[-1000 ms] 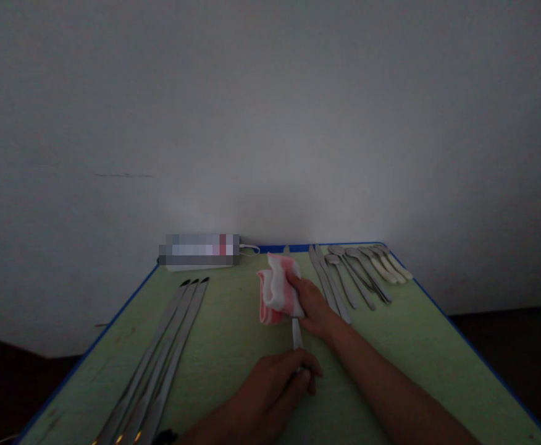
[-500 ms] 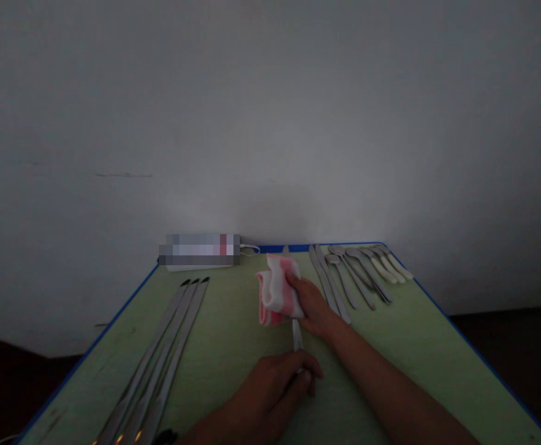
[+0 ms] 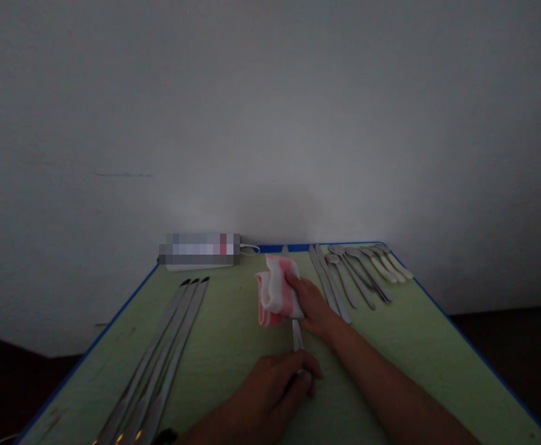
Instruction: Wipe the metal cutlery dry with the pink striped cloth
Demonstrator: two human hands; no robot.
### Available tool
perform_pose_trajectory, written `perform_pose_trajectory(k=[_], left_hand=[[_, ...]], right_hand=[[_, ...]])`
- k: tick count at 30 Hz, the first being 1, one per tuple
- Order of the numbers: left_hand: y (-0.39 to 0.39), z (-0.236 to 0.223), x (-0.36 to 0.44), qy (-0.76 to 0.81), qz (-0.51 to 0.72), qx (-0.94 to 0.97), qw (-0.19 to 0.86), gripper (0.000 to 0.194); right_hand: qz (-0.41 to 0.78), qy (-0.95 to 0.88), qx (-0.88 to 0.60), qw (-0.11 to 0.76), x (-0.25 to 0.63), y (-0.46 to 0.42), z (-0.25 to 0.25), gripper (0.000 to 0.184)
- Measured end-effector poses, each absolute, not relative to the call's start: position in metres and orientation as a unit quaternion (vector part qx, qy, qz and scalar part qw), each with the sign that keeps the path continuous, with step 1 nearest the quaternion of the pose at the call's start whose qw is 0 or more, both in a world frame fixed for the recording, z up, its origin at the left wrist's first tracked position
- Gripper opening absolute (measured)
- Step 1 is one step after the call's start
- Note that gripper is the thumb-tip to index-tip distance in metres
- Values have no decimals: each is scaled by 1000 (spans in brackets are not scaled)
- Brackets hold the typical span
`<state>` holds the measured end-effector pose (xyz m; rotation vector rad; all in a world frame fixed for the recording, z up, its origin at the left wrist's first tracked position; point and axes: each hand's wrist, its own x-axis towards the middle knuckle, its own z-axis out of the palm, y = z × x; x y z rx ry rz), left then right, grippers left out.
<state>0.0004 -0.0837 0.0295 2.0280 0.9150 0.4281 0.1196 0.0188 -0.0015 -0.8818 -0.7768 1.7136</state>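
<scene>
My left hand [image 3: 282, 386] is closed around the lower end of a table knife [image 3: 297, 337], near the front middle of the table. Farther up, my right hand [image 3: 314, 303] grips a folded pink-and-white striped cloth [image 3: 277, 290], which covers the knife's middle. A narrow metal tip shows beyond the cloth's far edge. To the right of the cloth lie two more table knives [image 3: 328, 284], side by side. Part of the held knife is hidden by the cloth and my fingers.
Several spoons [image 3: 342, 281] and forks with pale handles [image 3: 388, 266] lie at the back right. Three long metal pieces with dark tips [image 3: 178, 334] lie along the left. A blurred white box [image 3: 201, 250] with a cable stands at the back left, near the wall [image 3: 270, 123].
Almost nothing differs. The cloth has shifted very slightly to the left; both hands keep their hold.
</scene>
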Motion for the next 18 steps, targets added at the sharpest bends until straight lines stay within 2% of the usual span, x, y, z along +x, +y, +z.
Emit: perform_pose_trajectory(k=[18], left_hand=[[-85,30,1,374,165,808,423,24]], right_hand=[[712,-332,-358,505,119,21,-7,30]])
